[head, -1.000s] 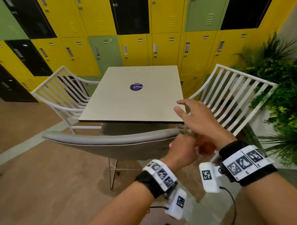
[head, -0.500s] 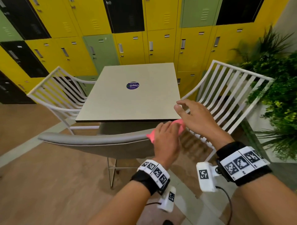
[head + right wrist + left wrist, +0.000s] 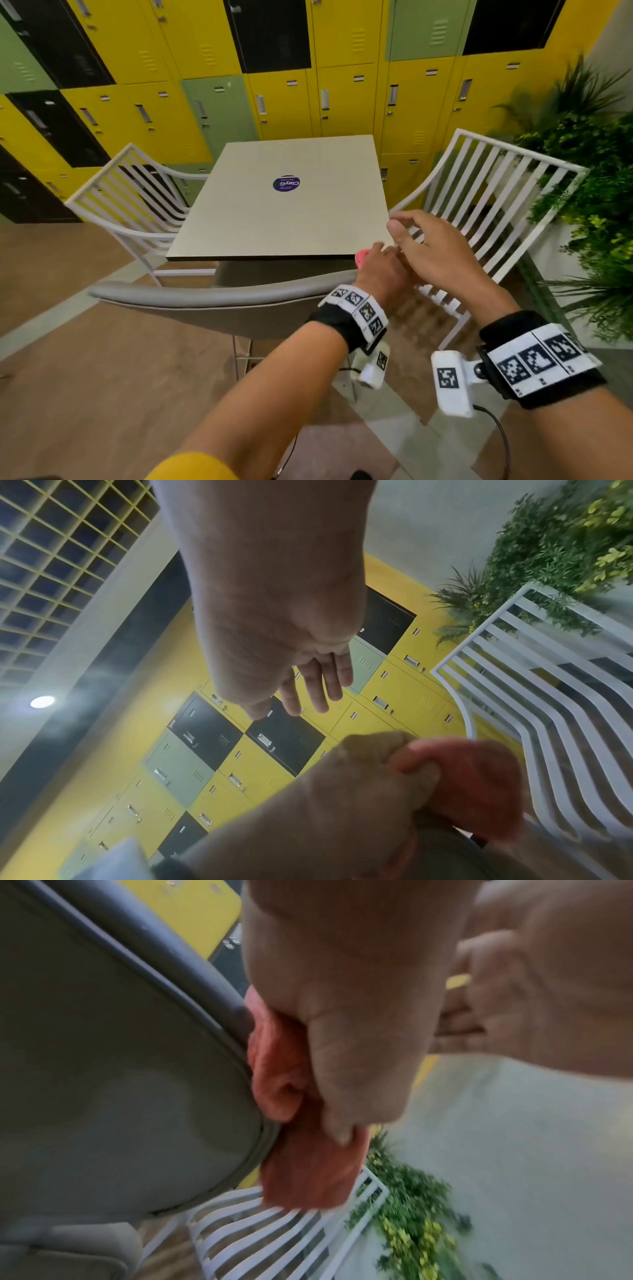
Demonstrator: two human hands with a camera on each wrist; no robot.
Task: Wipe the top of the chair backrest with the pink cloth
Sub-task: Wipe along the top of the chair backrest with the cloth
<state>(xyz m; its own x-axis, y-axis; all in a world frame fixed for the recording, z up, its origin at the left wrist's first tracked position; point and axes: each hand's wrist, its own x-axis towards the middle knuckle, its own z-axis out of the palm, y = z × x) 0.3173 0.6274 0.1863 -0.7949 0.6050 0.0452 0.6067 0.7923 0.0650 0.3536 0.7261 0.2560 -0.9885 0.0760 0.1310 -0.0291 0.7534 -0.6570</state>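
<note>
The soft pink cloth (image 3: pixel 294 1096) sits at the right end of the long grey padded chair backrest (image 3: pixel 212 296), which stretches away left. The left hand (image 3: pixel 383 274) grips it. The right hand (image 3: pixel 435 253) hovers beside, fingers loose, holding nothing.

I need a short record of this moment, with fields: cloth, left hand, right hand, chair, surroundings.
cloth: pink cloth, bunched, against the right end of the backrest edge
left hand: left hand grips the cloth
right hand: right hand above the left, fingers relaxed, holds nothing
chair: grey backrest, near side of the table
surroundings: white slatted chairs on both sides, lockers behind, plants on the right
</note>
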